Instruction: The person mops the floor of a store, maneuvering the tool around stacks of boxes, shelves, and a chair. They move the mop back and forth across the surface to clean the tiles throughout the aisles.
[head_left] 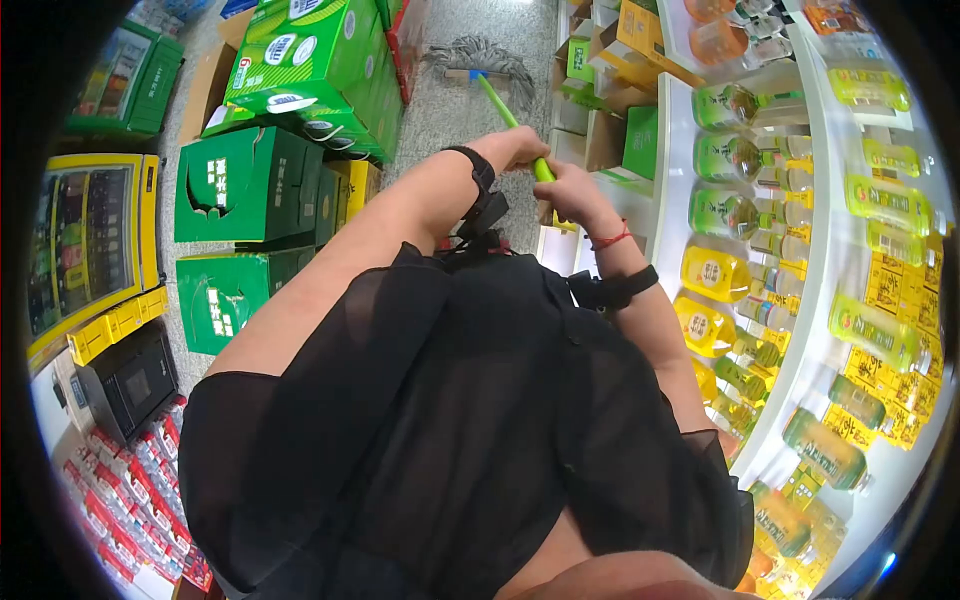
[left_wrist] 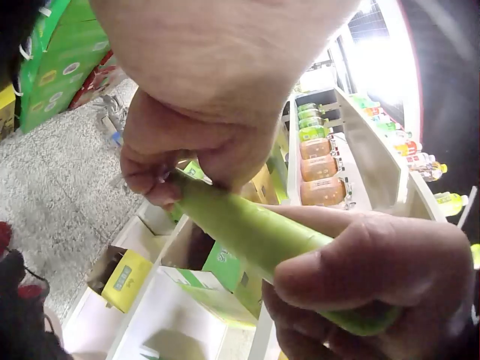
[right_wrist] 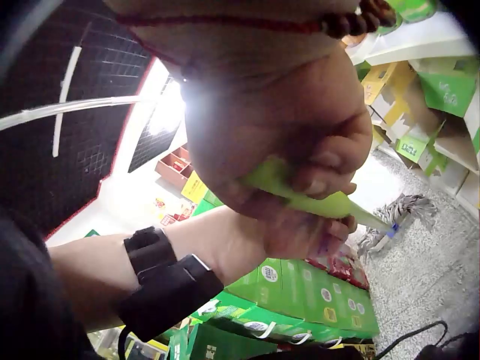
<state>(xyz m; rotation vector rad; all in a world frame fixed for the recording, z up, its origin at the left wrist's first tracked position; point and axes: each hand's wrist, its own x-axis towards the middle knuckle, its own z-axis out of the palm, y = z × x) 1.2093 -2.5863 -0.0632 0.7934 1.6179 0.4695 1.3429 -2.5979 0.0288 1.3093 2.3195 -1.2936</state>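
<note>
A mop with a bright green handle point(head_left: 497, 102) reaches forward from my hands down the aisle. Its grey string head point(head_left: 515, 82) lies spread on the speckled floor, joined by a blue fitting. My left hand point(head_left: 518, 148) grips the handle a little below its end, fingers curled round it. Nearer my body, the right hand point(head_left: 578, 194) holds the handle's butt end. In the left wrist view the right thumb point(left_wrist: 311, 274) lies along the thick green grip point(left_wrist: 247, 225). The right wrist view shows both hands close together on the handle, with the mop head point(right_wrist: 401, 217) beyond.
Green cartons point(head_left: 310, 70) are stacked along the left, with torn dark green boxes point(head_left: 245, 185) nearer. A yellow-framed cooler point(head_left: 95, 250) stands farther left. On the right, white shelves point(head_left: 815, 200) carry bottled drinks point(head_left: 725, 158), with open cardboard boxes point(head_left: 610, 140) low down beside the aisle.
</note>
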